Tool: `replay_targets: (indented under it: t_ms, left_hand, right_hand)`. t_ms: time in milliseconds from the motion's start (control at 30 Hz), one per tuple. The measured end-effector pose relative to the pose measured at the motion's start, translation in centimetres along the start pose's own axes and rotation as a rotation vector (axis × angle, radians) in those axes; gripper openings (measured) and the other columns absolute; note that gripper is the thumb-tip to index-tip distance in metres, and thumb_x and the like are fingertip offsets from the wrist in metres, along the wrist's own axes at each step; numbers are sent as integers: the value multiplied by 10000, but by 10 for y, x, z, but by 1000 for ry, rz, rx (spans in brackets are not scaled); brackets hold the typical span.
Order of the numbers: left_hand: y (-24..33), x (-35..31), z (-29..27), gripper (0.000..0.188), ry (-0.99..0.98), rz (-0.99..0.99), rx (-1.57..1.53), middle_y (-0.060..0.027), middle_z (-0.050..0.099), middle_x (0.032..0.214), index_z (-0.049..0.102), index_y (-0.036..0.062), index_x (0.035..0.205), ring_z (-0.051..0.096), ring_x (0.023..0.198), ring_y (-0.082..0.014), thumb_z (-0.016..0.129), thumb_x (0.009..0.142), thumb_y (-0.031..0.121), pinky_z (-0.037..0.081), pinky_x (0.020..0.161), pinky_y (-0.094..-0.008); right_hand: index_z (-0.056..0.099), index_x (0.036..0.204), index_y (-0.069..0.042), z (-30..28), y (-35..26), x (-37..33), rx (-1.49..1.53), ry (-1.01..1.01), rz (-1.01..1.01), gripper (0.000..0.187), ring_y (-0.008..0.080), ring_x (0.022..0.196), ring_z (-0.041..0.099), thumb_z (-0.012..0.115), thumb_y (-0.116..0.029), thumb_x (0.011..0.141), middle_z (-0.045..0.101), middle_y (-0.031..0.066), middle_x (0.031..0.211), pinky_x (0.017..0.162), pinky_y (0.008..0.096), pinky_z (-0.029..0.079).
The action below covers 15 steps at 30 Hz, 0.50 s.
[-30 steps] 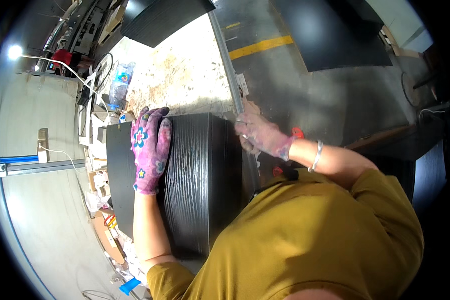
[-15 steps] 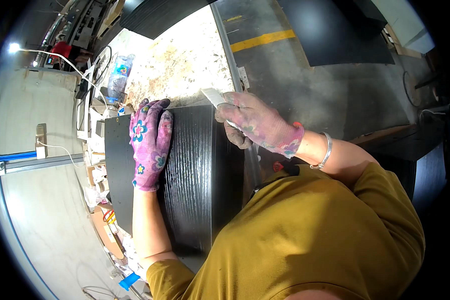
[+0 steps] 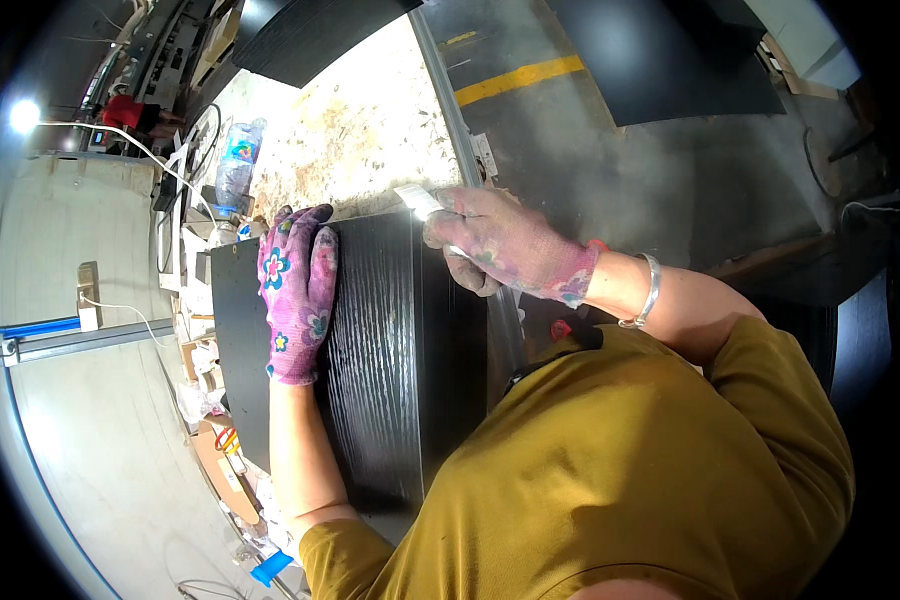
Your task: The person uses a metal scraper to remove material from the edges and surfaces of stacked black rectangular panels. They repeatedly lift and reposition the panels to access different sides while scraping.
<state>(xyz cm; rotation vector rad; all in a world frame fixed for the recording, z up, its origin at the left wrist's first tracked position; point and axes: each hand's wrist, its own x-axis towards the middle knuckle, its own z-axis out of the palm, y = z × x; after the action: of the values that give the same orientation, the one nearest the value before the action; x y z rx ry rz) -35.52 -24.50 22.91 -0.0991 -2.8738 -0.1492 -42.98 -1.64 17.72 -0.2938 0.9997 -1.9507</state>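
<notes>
A black wood-grained panel (image 3: 375, 370) lies before me, with its right side face in shadow. My left hand (image 3: 295, 295), in a purple flowered glove, rests on its left part. The fingers are stretched out and reach the far edge; the tips bend slightly over it. My right hand (image 3: 515, 245), in a stained pink glove, is closed around a flat white tool (image 3: 416, 200). The tool's broad end sticks out left at the panel's far right corner; I cannot tell whether it is a scraper or a brush, or whether it touches the panel.
Beyond the panel is a stained pale tabletop (image 3: 370, 130) with a metal edge. A clear plastic bottle (image 3: 236, 165) and clutter line its left side. Dark panels (image 3: 320, 40) lie at the far end. Another person (image 3: 125, 110) in red is far left.
My right hand has moved slightly left, bringing the white tool closer to the panel's far right corner. My left hand keeps its place on the panel; the view has shifted a little.
</notes>
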Motion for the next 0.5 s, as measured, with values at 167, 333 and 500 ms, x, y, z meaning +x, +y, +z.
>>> replay_targets:
  t_ms: [167,333,500]
  left_hand:
    - [2,2,-1,272,7,14,-12,-141,592,1122,588,32,1125,485,1148,-325,468,935,186,335,1014,-420]
    - [0,2,1,255,19,13,-29,-144,596,1087,603,48,1100,505,1105,-333,497,913,184,341,998,-429]
    - [6,6,2,256,13,-12,-80,-149,590,1090,600,42,1107,501,1112,-333,487,917,173,338,1006,-427]
  right_hand:
    - [460,954,-43,-35,43,11,-142,145,95,107,113,467,467,479,-145,929,480,24,755,363,250,309]
    - [456,940,-54,-11,15,4,-92,-37,-17,139,114,521,505,494,-187,935,486,11,758,411,246,357]
    - [502,990,-58,-83,85,20,-251,133,250,200,120,541,472,534,-239,910,460,18,677,462,248,359]
